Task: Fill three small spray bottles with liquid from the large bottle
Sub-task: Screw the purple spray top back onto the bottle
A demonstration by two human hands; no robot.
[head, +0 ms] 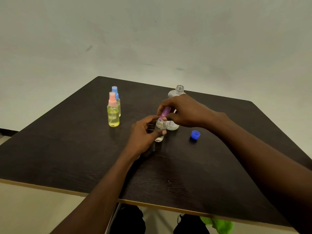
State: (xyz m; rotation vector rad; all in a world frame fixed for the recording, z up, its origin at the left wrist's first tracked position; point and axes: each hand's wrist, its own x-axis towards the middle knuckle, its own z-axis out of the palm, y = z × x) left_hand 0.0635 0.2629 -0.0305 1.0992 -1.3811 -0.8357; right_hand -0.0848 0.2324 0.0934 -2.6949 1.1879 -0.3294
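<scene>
L hand [143, 132] grips small bottle [160, 130]; R hand [182, 110] pinches its purple top [164, 113]. Big bottle [177, 92] just behind; table [67, 149] bare nearer.

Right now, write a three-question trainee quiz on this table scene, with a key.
1. True or false: the large bottle has its cap on.
2. Which hand grips the purple spray top? A) left hand B) right hand
3. Fill in: the loose blue cap lies on the ____.

Key: 1 false, its neck is open. 2 B; the right hand pinches the top while the left hand holds the clear small bottle. 3 table.
</scene>
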